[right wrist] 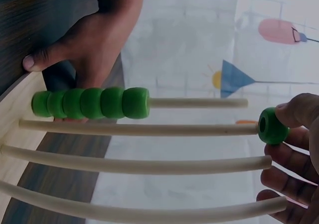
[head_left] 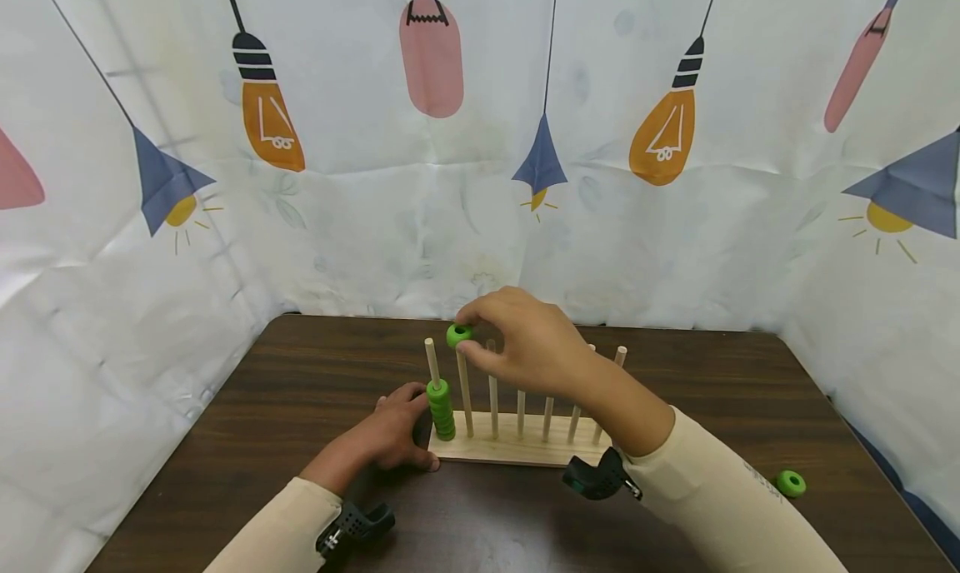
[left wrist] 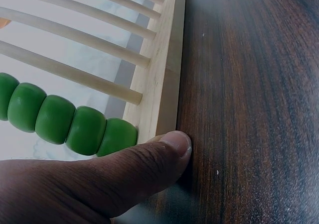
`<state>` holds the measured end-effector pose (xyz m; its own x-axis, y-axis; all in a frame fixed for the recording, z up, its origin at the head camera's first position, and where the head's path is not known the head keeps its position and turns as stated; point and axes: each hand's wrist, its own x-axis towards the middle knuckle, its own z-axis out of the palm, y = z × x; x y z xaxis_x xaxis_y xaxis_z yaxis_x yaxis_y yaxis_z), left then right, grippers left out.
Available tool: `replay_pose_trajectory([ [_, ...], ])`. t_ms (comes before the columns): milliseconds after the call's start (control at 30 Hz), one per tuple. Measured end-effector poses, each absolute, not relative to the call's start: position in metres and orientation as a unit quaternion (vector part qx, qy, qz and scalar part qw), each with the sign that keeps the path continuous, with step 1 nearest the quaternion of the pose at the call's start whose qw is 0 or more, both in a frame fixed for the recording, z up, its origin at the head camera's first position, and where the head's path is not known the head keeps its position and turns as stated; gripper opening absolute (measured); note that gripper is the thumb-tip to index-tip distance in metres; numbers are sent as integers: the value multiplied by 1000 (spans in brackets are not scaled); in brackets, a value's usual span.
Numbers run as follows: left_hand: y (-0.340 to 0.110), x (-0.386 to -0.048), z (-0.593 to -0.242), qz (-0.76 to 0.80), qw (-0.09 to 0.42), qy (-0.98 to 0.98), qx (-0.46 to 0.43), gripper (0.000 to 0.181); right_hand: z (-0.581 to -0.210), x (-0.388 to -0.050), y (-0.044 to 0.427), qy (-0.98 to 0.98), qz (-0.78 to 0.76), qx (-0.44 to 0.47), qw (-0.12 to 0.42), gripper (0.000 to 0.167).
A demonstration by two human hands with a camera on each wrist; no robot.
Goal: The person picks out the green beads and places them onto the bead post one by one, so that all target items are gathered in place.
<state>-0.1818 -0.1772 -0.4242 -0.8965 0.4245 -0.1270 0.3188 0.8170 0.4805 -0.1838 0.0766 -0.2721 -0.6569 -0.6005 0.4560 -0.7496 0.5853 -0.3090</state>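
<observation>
A wooden peg rack (head_left: pixel 517 450) with several upright pegs stands on the table. Its leftmost peg carries a stack of several green beads (head_left: pixel 441 411), with bare peg above them. My right hand (head_left: pixel 536 344) pinches one green bead (right wrist: pixel 273 126) between thumb and fingers at the tip of the second peg (right wrist: pixel 139 128). Whether the peg's tip has entered the bead's hole I cannot tell. My left hand (head_left: pixel 397 431) grips the left end of the rack's base, its thumb (left wrist: pixel 164 154) against the front edge. The other pegs in view bear no beads.
A loose green bead (head_left: pixel 791 483) lies on the dark wooden table (head_left: pixel 315 373) at the right, beside my right sleeve (head_left: pixel 720 481). Behind the table hangs a white curtain (head_left: pixel 360 223) printed with lamps.
</observation>
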Motion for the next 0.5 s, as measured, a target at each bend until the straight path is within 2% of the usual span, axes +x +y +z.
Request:
replay_pose_trajectory([
  [500,-178,-183,-424,232,120,943,204,91,-269,-186,60,-878,243,390,136,24],
])
